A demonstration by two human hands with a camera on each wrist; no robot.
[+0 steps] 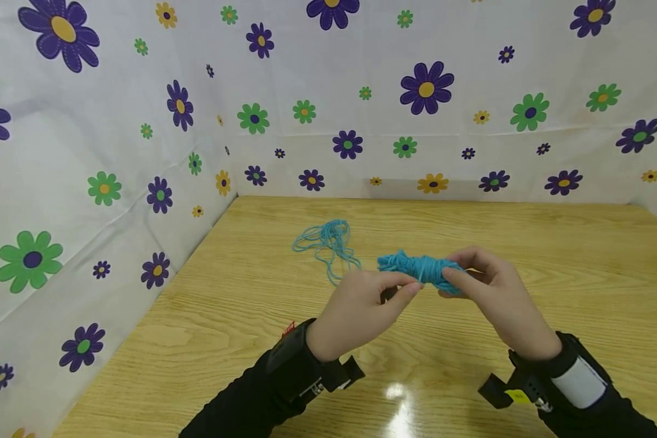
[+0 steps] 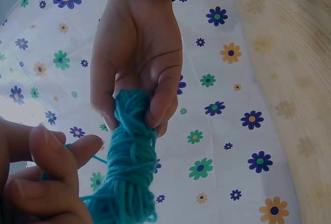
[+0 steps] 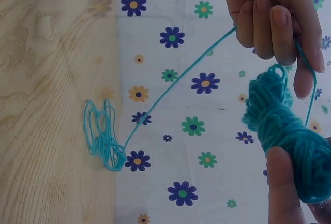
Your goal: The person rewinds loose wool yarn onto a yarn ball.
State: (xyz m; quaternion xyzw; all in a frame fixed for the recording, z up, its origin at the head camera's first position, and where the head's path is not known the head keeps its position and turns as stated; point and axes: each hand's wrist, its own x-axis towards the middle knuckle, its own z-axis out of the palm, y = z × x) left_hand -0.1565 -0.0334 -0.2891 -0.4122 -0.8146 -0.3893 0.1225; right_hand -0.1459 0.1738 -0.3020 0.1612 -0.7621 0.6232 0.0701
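Note:
A small skein of blue yarn (image 1: pixel 424 267) is held above the table by my right hand (image 1: pixel 498 298), thumb in front and fingers behind its right end. The right wrist view shows the skein (image 3: pixel 284 120) with the right thumb (image 3: pixel 282 182) pressed along it. Close beside the skein, my left hand (image 1: pixel 358 307) pinches a strand of the same yarn between thumb and index finger. In the right wrist view the strand (image 3: pixel 178 81) passes through the curled fingers of the left hand (image 3: pixel 274 25). It runs down to a loose pile of yarn (image 3: pixel 106 141).
The loose yarn pile (image 1: pixel 333 240) lies in loops on the wooden table (image 1: pixel 224 304), beyond the left hand. A white cloth with flowers (image 1: pixel 372 115) hangs behind the table and along its left side. Both wrists wear black straps with cameras.

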